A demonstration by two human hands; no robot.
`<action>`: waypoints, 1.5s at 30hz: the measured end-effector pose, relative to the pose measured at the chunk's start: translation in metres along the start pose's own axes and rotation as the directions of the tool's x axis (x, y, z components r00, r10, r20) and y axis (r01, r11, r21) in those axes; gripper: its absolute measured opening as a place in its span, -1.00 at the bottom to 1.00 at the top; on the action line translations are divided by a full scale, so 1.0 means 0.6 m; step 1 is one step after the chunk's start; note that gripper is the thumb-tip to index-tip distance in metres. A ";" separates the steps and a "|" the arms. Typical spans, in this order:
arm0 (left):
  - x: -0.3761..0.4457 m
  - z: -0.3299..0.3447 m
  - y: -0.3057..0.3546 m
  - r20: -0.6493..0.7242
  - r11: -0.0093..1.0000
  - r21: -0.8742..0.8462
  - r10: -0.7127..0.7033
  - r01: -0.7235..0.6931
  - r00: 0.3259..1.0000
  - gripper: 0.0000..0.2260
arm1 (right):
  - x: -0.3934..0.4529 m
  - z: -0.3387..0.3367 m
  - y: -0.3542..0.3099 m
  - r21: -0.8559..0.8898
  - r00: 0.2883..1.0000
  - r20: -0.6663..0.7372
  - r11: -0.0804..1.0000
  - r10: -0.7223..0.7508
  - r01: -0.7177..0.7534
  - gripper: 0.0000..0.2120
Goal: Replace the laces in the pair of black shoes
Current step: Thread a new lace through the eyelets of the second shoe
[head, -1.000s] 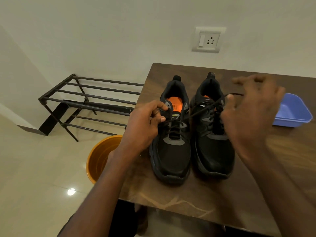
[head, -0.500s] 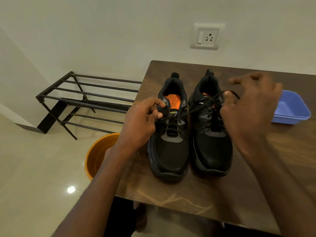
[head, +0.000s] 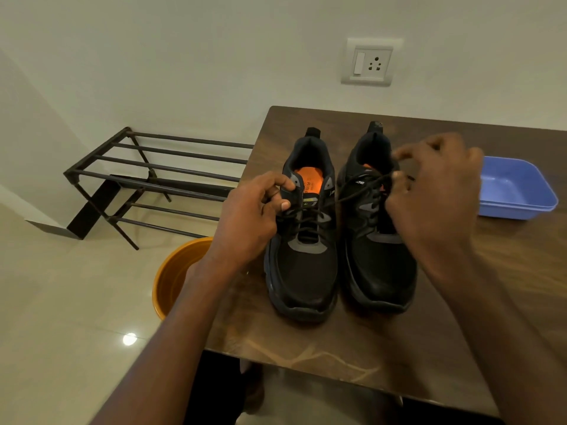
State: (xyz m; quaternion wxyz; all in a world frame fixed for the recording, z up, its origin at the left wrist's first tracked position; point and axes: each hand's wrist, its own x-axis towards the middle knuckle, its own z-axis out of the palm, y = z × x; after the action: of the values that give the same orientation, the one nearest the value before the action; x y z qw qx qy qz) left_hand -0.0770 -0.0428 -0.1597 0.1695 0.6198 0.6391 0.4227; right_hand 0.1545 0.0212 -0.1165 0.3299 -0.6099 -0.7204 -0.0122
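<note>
Lace [head: 352, 194] runs taut from the upper eyelets of the left shoe [head: 302, 240] across to the right hand [head: 429, 191], a thin black cord over the tongue of the right shoe [head: 376, 234]. It looks light, limp and easy to snag, so my judgement is that it is best pinched near its free end and drawn straight out of each eyelet, with the shoe steadied at the collar. The 2 black shoes stand side by side, toes toward the person, near the middle of the brown desk [head: 337, 357]; they look soft in the upper and stiff in the sole, light enough to shift under a pull. The left hand [head: 248, 216] grips the collar of the left shoe with thumb and curled fingers. The right hand's grip is narrow, its fingertips pinching the lace above the right shoe. Each shoe shows 1 orange insole. On the desk's far right sits 1 blue tub [head: 515, 191]. Beside the desk on the floor stand 1 orange bucket [head: 175, 277] and 1 black metal rack [head: 147, 179]; 1 wall socket [head: 369, 62] is above.
</note>
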 end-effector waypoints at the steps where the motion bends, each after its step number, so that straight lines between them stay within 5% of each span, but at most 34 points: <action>1: 0.000 0.000 0.000 0.001 1.000 -0.001 -0.002 0.002 1.000 -0.78 | -0.006 0.000 -0.009 0.043 0.996 0.030 0.995 -0.088 0.087 -0.77; 4: 0.000 0.000 0.000 0.004 1.000 -0.010 -0.013 0.013 1.000 -0.78 | -0.023 0.012 -0.043 0.124 0.923 0.255 0.956 -0.288 0.264 -0.80; 6: -0.001 0.000 -0.001 0.004 1.000 -0.002 -0.012 0.012 1.000 -0.77 | -0.026 0.025 -0.047 0.099 0.885 0.366 0.958 -0.288 0.271 -0.87; 12: -0.001 -0.001 -0.001 0.006 1.000 0.011 -0.003 0.003 1.000 -0.75 | 0.002 0.003 -0.003 -0.003 0.998 0.042 0.999 0.042 -0.042 -0.87; 16: -0.001 0.000 0.000 0.010 1.000 0.011 0.005 -0.005 1.000 -0.75 | -0.013 0.006 -0.023 0.098 0.967 0.136 0.975 -0.214 0.202 -0.73; 19: -0.001 0.001 -0.001 0.010 1.000 0.009 0.006 -0.006 1.000 -0.75 | -0.025 0.021 -0.046 0.124 0.883 0.346 0.948 -0.317 0.292 -0.78; 25: -0.001 0.000 0.000 0.006 1.000 0.008 0.021 -0.021 1.000 -0.78 | -0.002 0.016 -0.005 0.075 0.973 0.204 0.992 -0.112 0.098 -0.95; 29: -0.001 0.001 -0.001 0.009 1.000 -0.011 0.010 -0.009 1.000 -0.78 | -0.011 0.016 -0.018 0.139 0.923 0.283 0.963 -0.261 0.230 -0.72; 37: -0.003 -0.002 0.009 0.103 0.990 0.091 0.093 -0.103 0.990 -0.50 | -0.026 0.032 -0.041 0.191 0.884 0.372 0.955 -0.284 0.226 -0.66; 40: -0.003 0.004 0.011 0.119 0.963 0.231 0.110 -0.136 0.987 -0.66 | -0.035 0.030 -0.055 0.227 0.862 0.385 0.939 -0.331 0.260 -0.44; 45: -0.002 0.001 0.015 0.109 0.958 0.240 0.137 -0.160 0.985 -0.79 | -0.033 0.029 -0.056 0.140 0.899 0.341 0.961 -0.273 0.239 -0.63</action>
State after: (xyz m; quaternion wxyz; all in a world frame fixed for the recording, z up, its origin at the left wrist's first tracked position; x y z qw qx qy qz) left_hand -0.0703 -0.0447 -0.1536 0.0875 0.7010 0.6300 0.3225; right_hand 0.1171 0.0027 -0.1269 0.2177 -0.4854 -0.8420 0.0897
